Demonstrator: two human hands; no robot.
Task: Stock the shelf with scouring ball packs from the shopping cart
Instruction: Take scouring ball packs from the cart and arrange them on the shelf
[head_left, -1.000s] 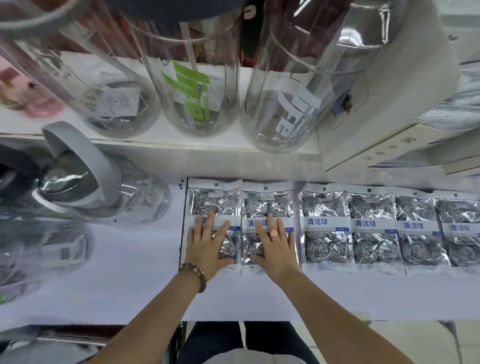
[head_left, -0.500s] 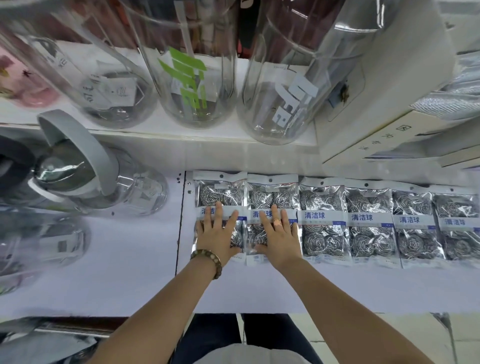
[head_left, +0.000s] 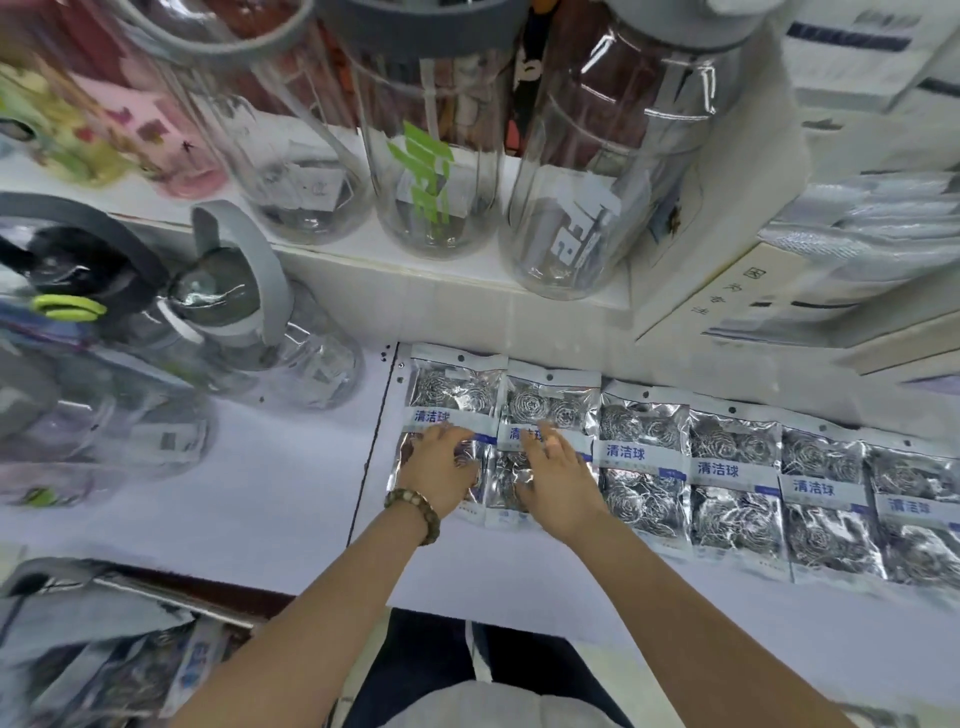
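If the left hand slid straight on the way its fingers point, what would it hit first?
Probably the white back wall, after crossing the top of the pack the left hand rests on; depth is unclear.

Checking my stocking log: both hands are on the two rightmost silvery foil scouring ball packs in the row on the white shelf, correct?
No. The head view shows the left hand and right hand on the two leftmost silvery foil scouring ball packs in the row on the white shelf.
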